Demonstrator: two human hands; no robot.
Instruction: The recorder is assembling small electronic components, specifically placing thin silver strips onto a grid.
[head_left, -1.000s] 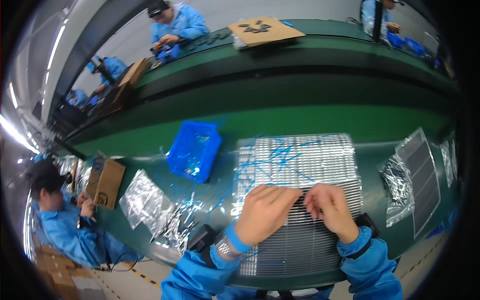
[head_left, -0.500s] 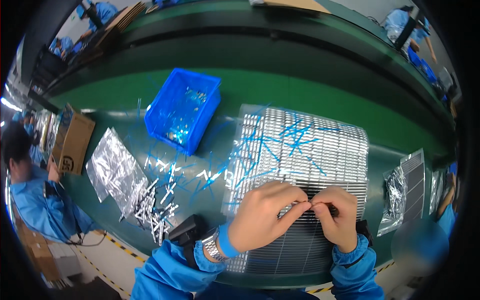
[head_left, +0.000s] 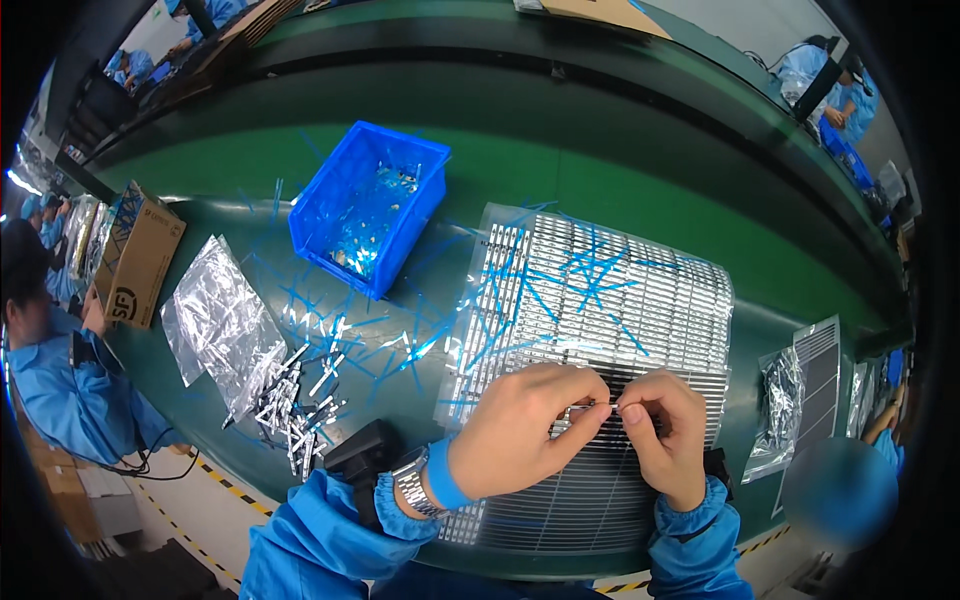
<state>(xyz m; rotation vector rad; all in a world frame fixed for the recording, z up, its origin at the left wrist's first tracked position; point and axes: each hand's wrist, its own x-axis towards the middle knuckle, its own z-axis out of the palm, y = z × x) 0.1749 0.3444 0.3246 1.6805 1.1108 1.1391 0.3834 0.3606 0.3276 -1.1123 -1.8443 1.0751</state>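
Observation:
My left hand (head_left: 525, 435) and my right hand (head_left: 665, 430) meet fingertip to fingertip, each closed in a pinch. Between them is a small thin light strip (head_left: 613, 405), partly covered by the fingers. Both hands are just above stacked sheets of narrow silver strips (head_left: 670, 310), whose nearer part is dark with fine lines (head_left: 565, 500). Thin blue film strips (head_left: 590, 275) lie scattered over the silver rows. A blue band and a metal watch (head_left: 412, 485) circle my left wrist.
A blue bin (head_left: 425, 215) holding small shiny scraps stands at the far left of the sheets. Loose cut strips (head_left: 295, 410) lie beside a clear plastic bag (head_left: 220, 310). More bagged sheets (head_left: 775, 410) lie right. A person (head_left: 75, 380) sits left by a cardboard box (head_left: 145, 260).
Both hands stay over the sheets; their fingertips have drawn slightly apart, and the light strip now shows between them. The whole view has shifted slightly.

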